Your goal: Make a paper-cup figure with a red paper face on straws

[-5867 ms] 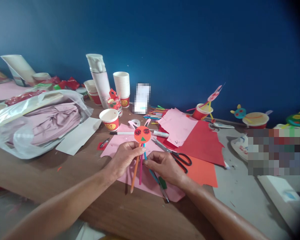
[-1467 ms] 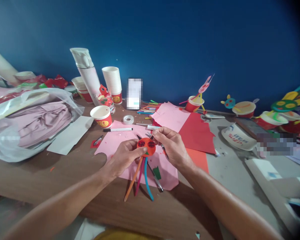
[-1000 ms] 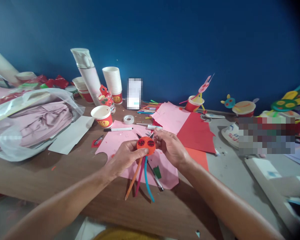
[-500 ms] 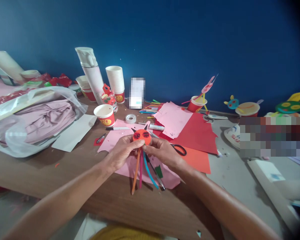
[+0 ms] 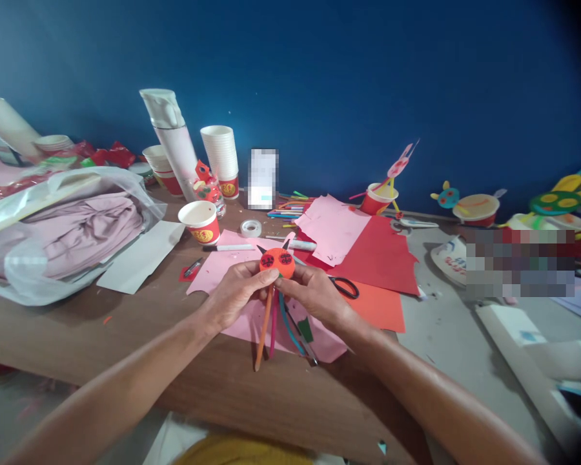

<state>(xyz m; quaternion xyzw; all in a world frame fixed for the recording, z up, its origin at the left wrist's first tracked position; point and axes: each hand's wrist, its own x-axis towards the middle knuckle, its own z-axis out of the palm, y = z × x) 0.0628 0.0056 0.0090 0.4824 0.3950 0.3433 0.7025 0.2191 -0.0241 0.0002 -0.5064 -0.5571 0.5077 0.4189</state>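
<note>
Between my two hands is an orange paper animal head (image 5: 277, 263) with dark pointed ears and two round red eyes marked in black. My left hand (image 5: 239, 290) pinches its lower left edge, thumb in front. Pressed to its lower right edge are the thumb and fingers of my right hand (image 5: 314, 290). Below the head hang an orange strip (image 5: 263, 336), a magenta strip (image 5: 273, 329) and a blue strip (image 5: 288, 326); how they join it is hidden. A pen (image 5: 306, 342) and a green paper scrap (image 5: 305, 330) lie beneath on pink paper (image 5: 242, 326).
Close by are scissors (image 5: 345, 287), red paper (image 5: 387, 258), a tape roll (image 5: 250, 228), a marker (image 5: 227, 247) and a paper cup (image 5: 199, 223). A plastic bag (image 5: 33, 284) fills the left. Behind stand a flask (image 5: 174, 148), stacked cups (image 5: 220, 152) and a phone (image 5: 263, 179).
The orange head sits very slightly farther right and higher between my hands. Both hands keep their hold, and the view has shifted a little.
</note>
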